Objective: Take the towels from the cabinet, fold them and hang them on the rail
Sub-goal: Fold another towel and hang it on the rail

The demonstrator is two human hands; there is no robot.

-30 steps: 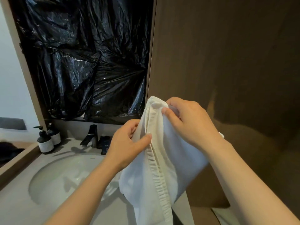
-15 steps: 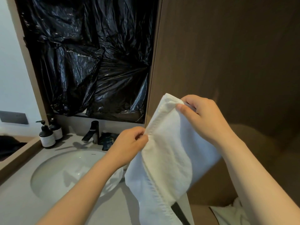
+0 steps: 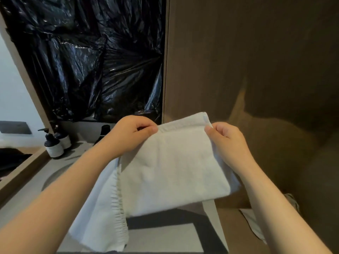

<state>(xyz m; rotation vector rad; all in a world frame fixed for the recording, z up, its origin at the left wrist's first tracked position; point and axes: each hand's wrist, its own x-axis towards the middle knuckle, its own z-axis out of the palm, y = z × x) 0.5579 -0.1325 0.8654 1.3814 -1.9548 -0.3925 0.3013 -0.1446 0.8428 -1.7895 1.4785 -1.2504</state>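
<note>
Progress, my judgement: one white towel (image 3: 174,173) was out of the cabinet and mid-fold, held in the air in front of the brown wood panel (image 3: 256,61). No rail showed in view, so hanging was not yet done. Folding looked only partly finished: a looser layer with a puckered hem hung lower under the left hand than the flat front face did.

A strip of white cloth (image 3: 252,224) lay below and outboard of the right hand. It may be another towel; I could not tell.

Towel relative to grip: the top hem ran straight between the two hands, and the body hung below both.
- Left hand (image 3: 132,136) pinched the top left corner, thumb and curled fingers closed on the hem.
- Right hand (image 3: 229,142) pinched the top right corner, thumb on the near face, the corner tip poking just above it.

Black plastic sheeting (image 3: 91,61) hung beyond the left hand. Pump bottles (image 3: 54,146) stood outboard of the left hand on the counter (image 3: 22,195).
</note>
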